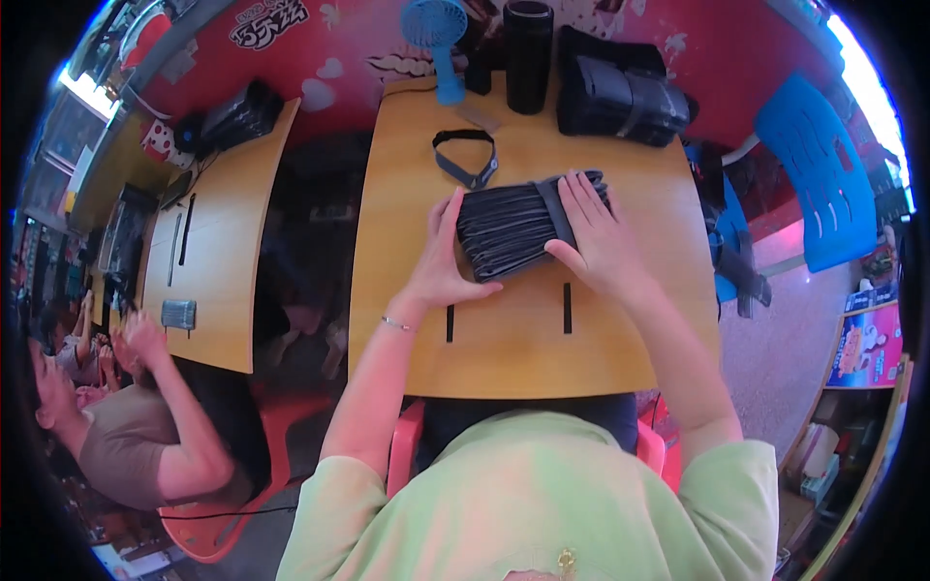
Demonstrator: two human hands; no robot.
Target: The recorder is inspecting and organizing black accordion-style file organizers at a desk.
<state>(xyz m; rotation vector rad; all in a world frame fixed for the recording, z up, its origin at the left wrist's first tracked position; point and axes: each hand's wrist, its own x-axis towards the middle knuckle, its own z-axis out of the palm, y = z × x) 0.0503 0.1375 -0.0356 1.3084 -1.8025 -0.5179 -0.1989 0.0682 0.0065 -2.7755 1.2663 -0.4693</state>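
A thick stack of thin black sleeves point(509, 228) lies on the wooden table in front of me, a black band point(554, 211) round its right part. My left hand point(443, 266) clasps the stack's left end, thumb at the near corner and fingers on the far side. On the right end rests my right hand point(596, 228), its fingers stretched over the top beside the band and its thumb along the near side. Just beyond the stack lies a closed loop of black strap point(467, 160). Two short black strips point(449, 322) sit on the tabletop nearer me.
At the table's point(523, 373) far edge stand a blue fan point(436, 48), a black cylindrical bottle point(528, 58) and plastic-wrapped black bundles point(625, 92). Blue chairs point(819, 174) are at the right. Another person point(145, 426) sits at a second table point(223, 242) on the left.
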